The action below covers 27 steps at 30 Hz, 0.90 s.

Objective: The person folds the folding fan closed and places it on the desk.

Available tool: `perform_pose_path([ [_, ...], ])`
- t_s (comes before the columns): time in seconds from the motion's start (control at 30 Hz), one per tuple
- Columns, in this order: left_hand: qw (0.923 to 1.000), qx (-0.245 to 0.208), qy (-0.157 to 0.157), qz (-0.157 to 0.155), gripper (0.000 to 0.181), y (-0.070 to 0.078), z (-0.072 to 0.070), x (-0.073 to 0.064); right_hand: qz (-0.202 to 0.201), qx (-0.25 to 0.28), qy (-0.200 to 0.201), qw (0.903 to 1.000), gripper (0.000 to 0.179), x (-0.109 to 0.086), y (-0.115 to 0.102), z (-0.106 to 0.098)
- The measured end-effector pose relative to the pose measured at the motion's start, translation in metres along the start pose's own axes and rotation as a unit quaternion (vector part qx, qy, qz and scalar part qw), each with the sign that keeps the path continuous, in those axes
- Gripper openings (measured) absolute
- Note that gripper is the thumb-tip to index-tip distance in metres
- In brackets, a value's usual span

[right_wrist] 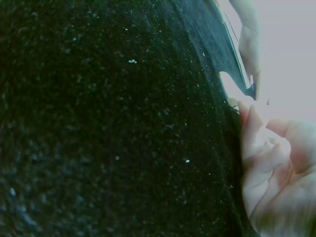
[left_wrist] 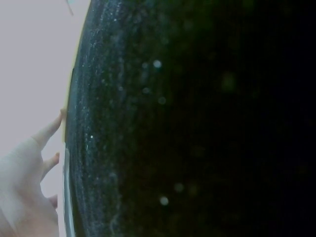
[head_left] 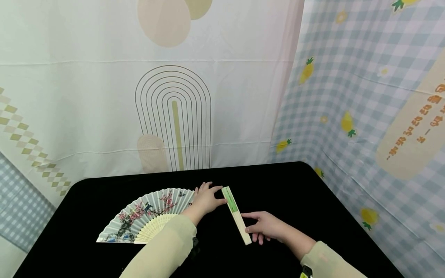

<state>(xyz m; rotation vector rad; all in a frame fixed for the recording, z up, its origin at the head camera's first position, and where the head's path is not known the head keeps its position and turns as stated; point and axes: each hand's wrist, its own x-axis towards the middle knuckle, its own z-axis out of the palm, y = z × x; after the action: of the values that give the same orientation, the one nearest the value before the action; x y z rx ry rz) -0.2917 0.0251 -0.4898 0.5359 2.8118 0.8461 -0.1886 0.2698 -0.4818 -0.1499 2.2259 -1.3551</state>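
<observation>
A folded hand fan (head_left: 236, 216) with a green-printed label around its upper half lies slantwise on the black table. My left hand (head_left: 206, 200) is at its upper left, with thumb and index finger outstretched to its edge. My right hand (head_left: 265, 226) is on the other side, its index finger and thumb at the right edge of the lower half. To the left a spread fan (head_left: 153, 211) painted with pink blossoms and birds lies flat, its right end hidden behind my left hand and forearm. In the left wrist view, the left hand (left_wrist: 24, 182) shows only at the border; the right hand (right_wrist: 271, 163) shows in the right wrist view.
The black table (head_left: 295, 193) has rounded far corners. Behind it hangs a pale curtain (head_left: 243, 104) with arch patterns, and on the right a blue checked curtain (head_left: 333, 85) with pineapples.
</observation>
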Motion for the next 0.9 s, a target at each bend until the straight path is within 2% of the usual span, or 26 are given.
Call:
perform_pose_path([
  [0.53, 1.0000, 0.001, 0.004, -0.004, 0.062, 0.0015, -0.0001, -0.0010, -0.001, 0.001, 0.006, 1.0000, 0.059, -0.0023, -0.0025, 0.0021],
  [0.9, 0.9997, -0.025, -0.003, 0.002, 0.063, -0.0007, -0.0043, -0.0019, -0.007, 0.002, 0.016, 0.9998, 0.059, -0.0028, -0.0011, 0.0036],
])
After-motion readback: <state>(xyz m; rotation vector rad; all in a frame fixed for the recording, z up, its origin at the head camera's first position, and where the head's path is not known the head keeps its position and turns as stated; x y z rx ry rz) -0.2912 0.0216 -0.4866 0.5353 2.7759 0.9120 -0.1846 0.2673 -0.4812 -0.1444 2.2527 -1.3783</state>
